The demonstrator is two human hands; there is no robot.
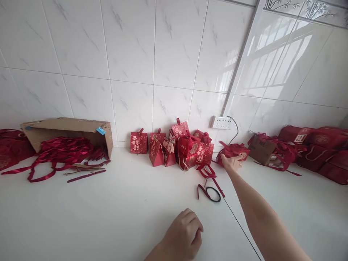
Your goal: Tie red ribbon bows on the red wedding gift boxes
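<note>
My right hand reaches out to a red gift box with a ribbon on top, near the wall. Its fingers are around the near side of the box, which partly hides behind the hand. Close to me, my left hand rests over the white table, curled into a loose fist with nothing visible in it. Between the hands lie a black ring-shaped band and loose dark red ribbon strips. Left of my right hand stands a group of red gift boxes with gold and white print.
An open cardboard box on its side spills dark red ribbons at the left. A power strip sits against the tiled wall. At the right are a small carton with ribbons and stacked red bags.
</note>
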